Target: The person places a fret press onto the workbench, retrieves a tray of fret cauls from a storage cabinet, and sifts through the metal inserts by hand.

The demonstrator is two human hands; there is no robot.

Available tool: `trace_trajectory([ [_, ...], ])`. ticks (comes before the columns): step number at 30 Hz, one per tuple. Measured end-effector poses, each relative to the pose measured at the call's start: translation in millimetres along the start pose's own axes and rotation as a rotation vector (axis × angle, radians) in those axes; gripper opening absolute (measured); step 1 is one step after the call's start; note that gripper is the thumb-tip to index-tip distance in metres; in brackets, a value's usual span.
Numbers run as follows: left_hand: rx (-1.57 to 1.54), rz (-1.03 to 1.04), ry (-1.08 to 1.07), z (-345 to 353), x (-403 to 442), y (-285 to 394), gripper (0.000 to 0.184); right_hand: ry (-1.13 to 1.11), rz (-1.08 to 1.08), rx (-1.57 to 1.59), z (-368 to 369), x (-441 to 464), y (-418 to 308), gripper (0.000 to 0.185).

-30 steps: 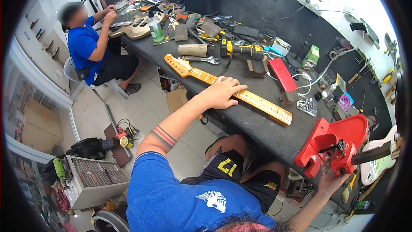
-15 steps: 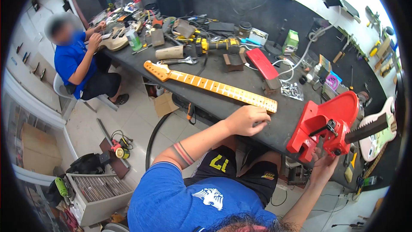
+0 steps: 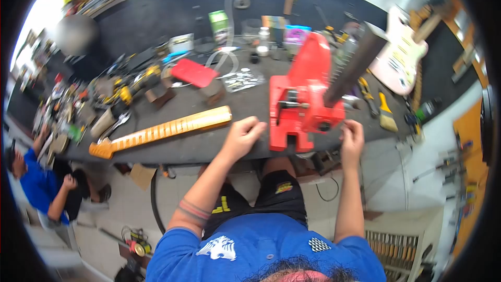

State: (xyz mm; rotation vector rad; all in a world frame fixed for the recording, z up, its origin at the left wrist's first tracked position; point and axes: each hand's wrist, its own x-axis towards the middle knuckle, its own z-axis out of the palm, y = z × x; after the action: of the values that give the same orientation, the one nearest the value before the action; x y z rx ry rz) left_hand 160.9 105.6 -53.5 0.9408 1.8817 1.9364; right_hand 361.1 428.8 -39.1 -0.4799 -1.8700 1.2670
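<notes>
A red arbor press (image 3: 292,99) with a dark toothed ram bar (image 3: 356,62) stands at the bench's front edge. My left hand (image 3: 245,133) is curled into a loose fist left of its base, apart from it, with nothing visible inside. To the right of the press is my right hand (image 3: 353,134), its fingers bent inward; blur hides whether they hold anything or touch the press. A maple guitar neck (image 3: 167,129) lies fretboard up on the bench, left of my left hand, its headstock pointing left.
On the dark bench (image 3: 245,103) lie a red flat case (image 3: 195,73), a bag of small metal parts (image 3: 242,80), a yellow-handled brush (image 3: 386,112) and yellow power tools (image 3: 122,94). A pale guitar body (image 3: 399,55) leans at the right. A co-worker (image 3: 44,188) sits far left.
The view has swung right, so the press now stands nearer the middle. My left hand has left the neck's end and moved towards the press; my right hand has shifted beside the press.
</notes>
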Motion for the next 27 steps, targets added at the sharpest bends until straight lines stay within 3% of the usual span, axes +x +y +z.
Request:
trace_trajectory([
  [3,0.051,-0.100,-0.002,-5.8,-0.3,-2.1,0.039,-0.033,0.110,0.091,14.4,12.4,29.0,0.017],
  [7,-0.006,-0.162,0.025,-6.1,-1.2,-1.4,0.038,0.173,-0.214,-0.445,36.8,6.4,25.9,0.021],
  [16,-0.129,-0.178,0.061,-14.7,1.9,-23.9,0.013,0.140,-0.234,-0.409,28.7,2.7,26.1,0.013],
  [21,-0.201,-0.165,0.101,-16.2,5.7,-26.4,0.011,0.152,-0.239,-0.324,22.6,4.7,28.9,0.036],
  [27,-0.155,-0.013,-0.037,-24.2,13.0,-28.3,0.025,0.080,-0.246,-0.178,-4.3,-34.5,32.5,0.049],
])
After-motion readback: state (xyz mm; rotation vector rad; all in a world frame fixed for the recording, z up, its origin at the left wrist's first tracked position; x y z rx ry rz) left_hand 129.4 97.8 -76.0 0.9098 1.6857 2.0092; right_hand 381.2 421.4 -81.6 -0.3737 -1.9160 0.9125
